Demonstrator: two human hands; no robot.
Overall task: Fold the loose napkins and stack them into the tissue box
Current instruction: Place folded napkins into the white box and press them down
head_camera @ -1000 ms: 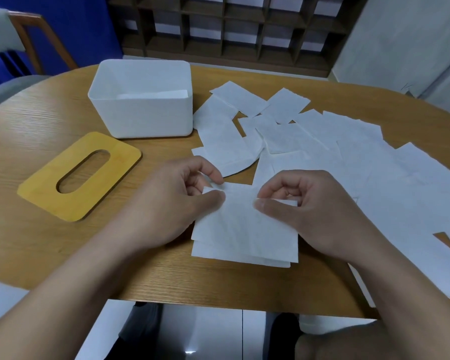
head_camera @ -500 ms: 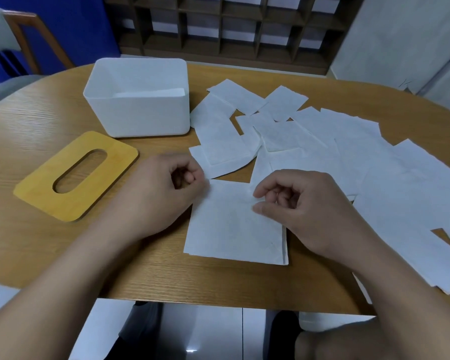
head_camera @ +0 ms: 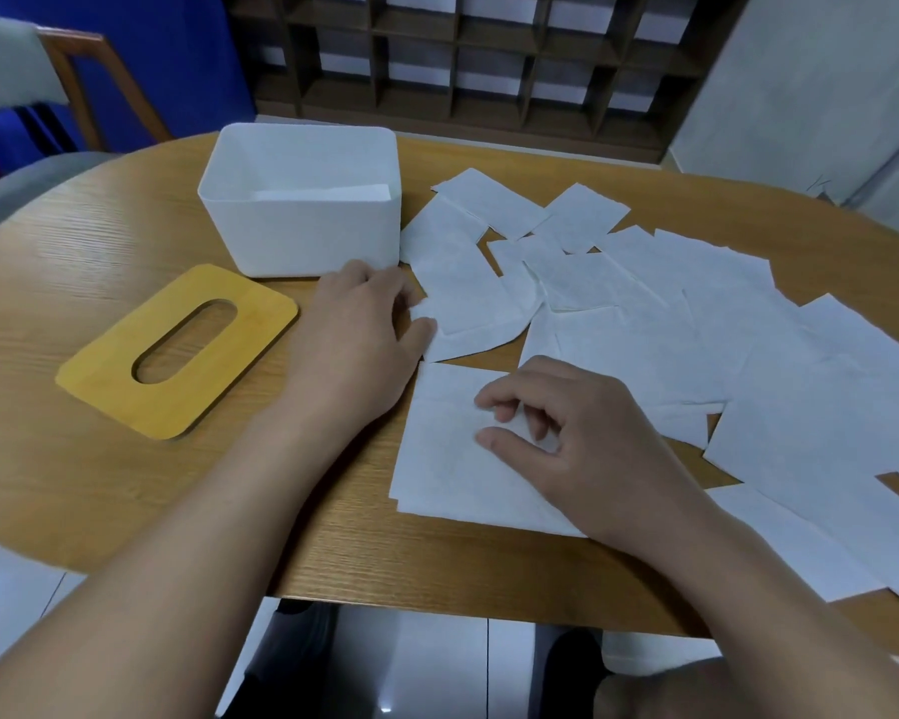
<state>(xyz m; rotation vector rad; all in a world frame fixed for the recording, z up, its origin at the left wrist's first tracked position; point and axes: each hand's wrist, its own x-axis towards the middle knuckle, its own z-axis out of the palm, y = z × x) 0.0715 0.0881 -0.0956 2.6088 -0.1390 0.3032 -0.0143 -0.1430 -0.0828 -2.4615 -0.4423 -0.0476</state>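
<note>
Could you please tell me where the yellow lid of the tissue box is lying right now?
The yellow lid lies flat on the table, left of the left hand and just in front of the white tissue box.

A white, open-topped tissue box (head_camera: 302, 220) stands upright on the far left of the table, a few flat napkins low inside it. A folded napkin (head_camera: 447, 459) lies flat at the near edge. Loose white napkins (head_camera: 696, 324) lie overlapping, spread to the right of the box.
</note>
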